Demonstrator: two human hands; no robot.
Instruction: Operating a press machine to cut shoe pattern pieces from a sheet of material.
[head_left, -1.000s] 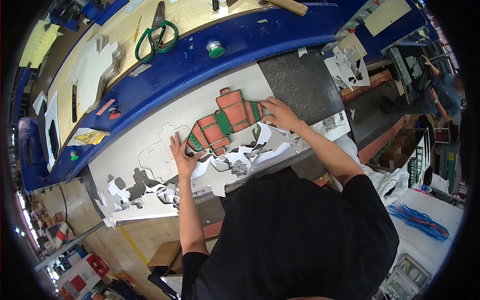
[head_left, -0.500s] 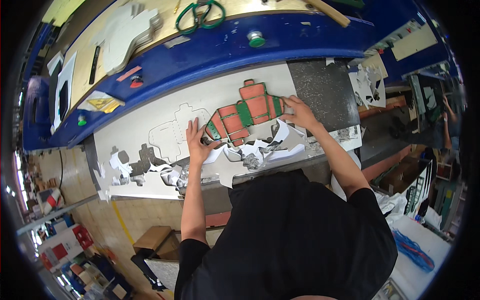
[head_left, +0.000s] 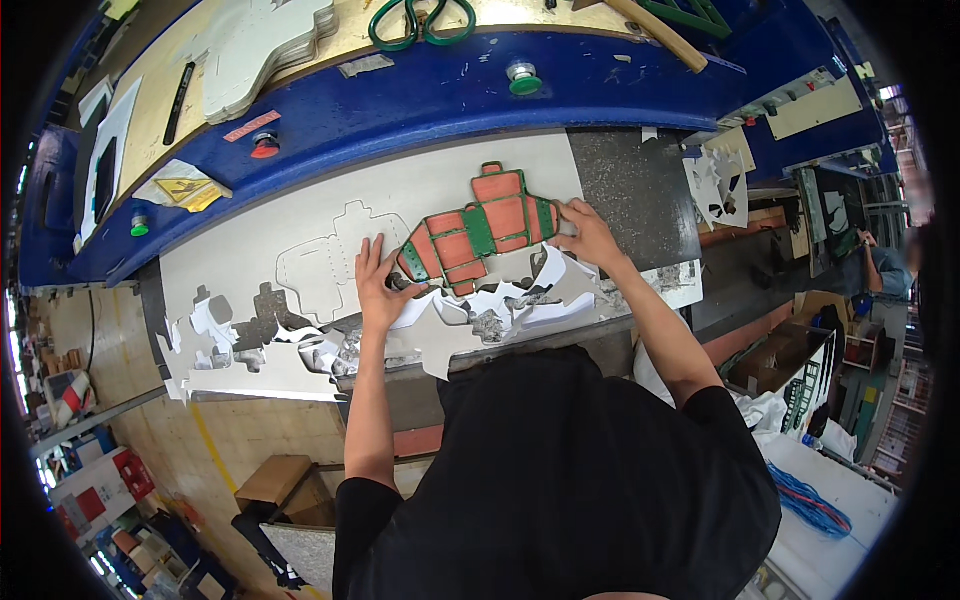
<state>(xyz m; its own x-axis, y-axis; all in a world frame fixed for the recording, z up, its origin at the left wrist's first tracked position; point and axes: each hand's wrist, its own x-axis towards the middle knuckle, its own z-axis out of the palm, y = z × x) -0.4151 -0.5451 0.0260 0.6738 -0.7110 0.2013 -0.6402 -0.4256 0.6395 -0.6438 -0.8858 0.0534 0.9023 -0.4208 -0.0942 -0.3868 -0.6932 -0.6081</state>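
Observation:
A cutting die (head_left: 452, 247), faced with red pads and green strips, lies on a pale grey sheet of board (head_left: 235, 258). My left hand (head_left: 380, 290) grips the die's left end, fingers stretched along its side and thumb at the near corner. At the opposite end, my right hand (head_left: 587, 238) holds the die's edge between thumb and fingers. Left of my left hand, a box-shaped outline (head_left: 345, 255) is pressed into the sheet. Torn white offcuts (head_left: 470, 315) with cut-out gaps lie along the near side of the die.
Behind the sheet runs a blue machine beam (head_left: 420, 120) with red and green buttons. On its top rest green-handled scissors (head_left: 408, 40), a stack of cut board blanks (head_left: 262, 60) and a wooden-handled tool (head_left: 665, 38). A person (head_left: 885, 265) stands far right.
The view has shifted slightly, so the scene sits a little to the left. Both hands keep their places at the ends of the die, which shows no clear movement on the sheet.

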